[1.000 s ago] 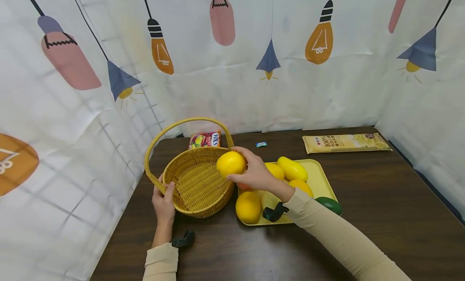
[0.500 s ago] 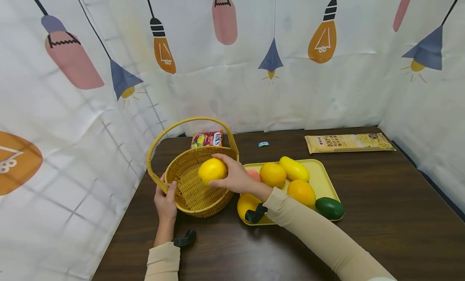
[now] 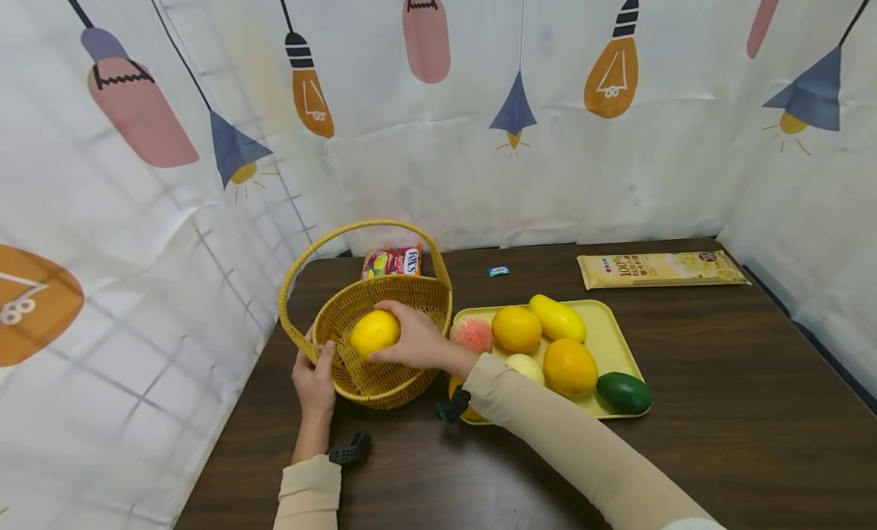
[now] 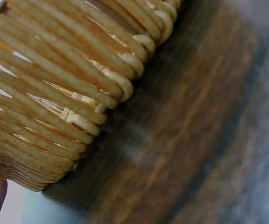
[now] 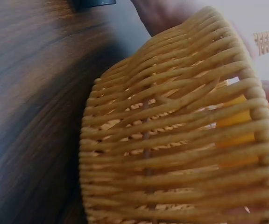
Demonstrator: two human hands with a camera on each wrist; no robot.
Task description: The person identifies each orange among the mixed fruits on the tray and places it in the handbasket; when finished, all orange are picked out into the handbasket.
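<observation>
In the head view my right hand holds a round yellow fruit inside the mouth of the wicker basket. Fingers lie over the fruit's far side, the thumb on its near side. At the basket's left, my left hand grips the rim by the foot of the arched handle, thumb on top and the other fingers hidden behind. From the right wrist, the woven wall fills the view, the fruit showing yellow through its gaps. The left wrist view has the basket's side close up.
Right of the basket, a yellow tray bears a peach, oranges, a mango, a pale round fruit and a green avocado-like fruit. Behind lie a candy bag, a small blue packet and a long noodle packet.
My right hand has carried the yellow fruit leftward and down from the basket's right rim into its mouth. The left hand keeps its grip on the basket.
</observation>
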